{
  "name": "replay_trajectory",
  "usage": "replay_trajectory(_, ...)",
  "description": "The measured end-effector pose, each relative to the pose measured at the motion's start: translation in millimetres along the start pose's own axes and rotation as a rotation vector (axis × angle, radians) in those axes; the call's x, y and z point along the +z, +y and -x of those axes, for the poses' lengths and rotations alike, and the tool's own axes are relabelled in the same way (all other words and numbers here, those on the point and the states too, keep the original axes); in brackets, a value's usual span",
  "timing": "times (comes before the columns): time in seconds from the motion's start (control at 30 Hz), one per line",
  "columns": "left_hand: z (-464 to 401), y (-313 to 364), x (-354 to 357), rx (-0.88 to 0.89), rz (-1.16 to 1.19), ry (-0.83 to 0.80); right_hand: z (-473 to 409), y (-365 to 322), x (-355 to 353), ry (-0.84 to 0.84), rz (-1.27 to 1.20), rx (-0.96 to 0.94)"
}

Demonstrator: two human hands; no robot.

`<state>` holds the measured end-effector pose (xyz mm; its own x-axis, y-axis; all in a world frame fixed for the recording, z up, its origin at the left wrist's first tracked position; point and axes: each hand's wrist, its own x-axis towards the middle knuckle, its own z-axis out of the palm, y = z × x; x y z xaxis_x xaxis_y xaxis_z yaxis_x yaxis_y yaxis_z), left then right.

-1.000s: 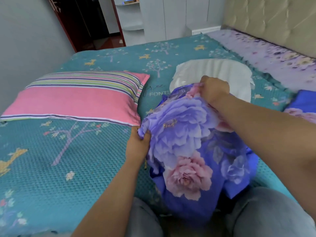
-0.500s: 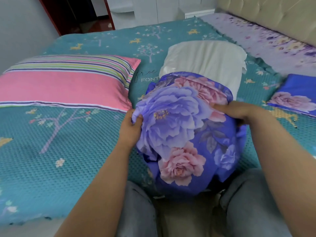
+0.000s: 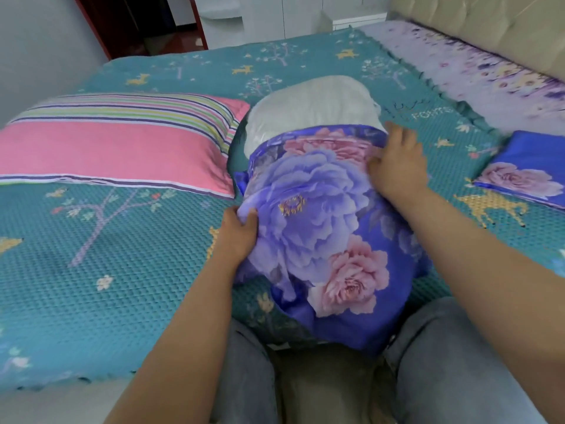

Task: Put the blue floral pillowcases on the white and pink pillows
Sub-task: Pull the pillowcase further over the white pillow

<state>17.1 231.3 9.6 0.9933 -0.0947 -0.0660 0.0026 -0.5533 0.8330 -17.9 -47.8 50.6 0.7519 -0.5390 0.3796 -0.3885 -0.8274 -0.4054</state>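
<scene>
A teal bedspread [image 3: 91,286] patterned with trees and yellow deer covers the bed, a lilac floral sheet [image 3: 477,71] runs beside the beige padded headboard [image 3: 489,22], and white cabinets [image 3: 275,16] stand behind.

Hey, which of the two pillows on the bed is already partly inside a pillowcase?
The white pillow, in front of the person; the blue floral pillowcase covers its near end. The pink striped pillow beside it lies bare.

A teal-quilted bed [image 3: 91,295] bears a pink striped pillow [image 3: 116,151], a half-cased white pillow [image 3: 308,108] and a folded floral pillowcase [image 3: 529,172]
</scene>
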Motion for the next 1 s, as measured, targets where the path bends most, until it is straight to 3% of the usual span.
replay_trajectory(0.1,3,-7,-21,-0.183,0.103,-0.225,44,-26,1,-0.036,-0.089,-0.266)
replay_trajectory(0.17,16,-6,-34,-0.258,0.235,-0.296,75,-40,4,-0.151,-0.201,-0.406)
replay_trajectory(0.23,18,-12,-47,-0.187,0.13,-0.172,93,-41,15,-0.309,-0.099,-0.481)
replay_trajectory(0.27,17,-17,-54,-0.094,0.01,-0.022,93,-36,22,-0.338,-0.061,-0.464)
replay_trajectory(0.37,11,-35,-73,0.045,-0.044,0.303,81,-24,28,-0.253,-0.263,-0.35)
replay_trajectory(0.47,14,-45,-80,0.159,-0.252,0.423,80,-32,23,-0.109,-0.378,-0.434)
replay_trajectory(0.53,17,-46,-75,0.351,-0.257,0.304,90,-52,14,-0.058,-0.388,-0.544)
replay_trajectory(0.63,19,-31,-57,0.455,-0.142,0.038,106,-75,11,-0.144,-0.32,-0.624)
replay_trajectory(0.7,20,-25,-52,0.498,-0.188,0.036,112,-85,16,-0.216,-0.143,-0.679)
replay_trajectory(0.77,17,-26,-52,0.472,-0.219,0.057,114,-89,24,-0.161,-0.043,-0.718)
replay_trajectory(0.87,17,-26,-53,0.465,-0.182,0.103,112,-92,24,-0.131,-0.067,-0.696)
replay_trajectory(1.0,16,2,-55,0.484,0.152,0.085,104,-99,17,-0.229,-0.267,-0.604)
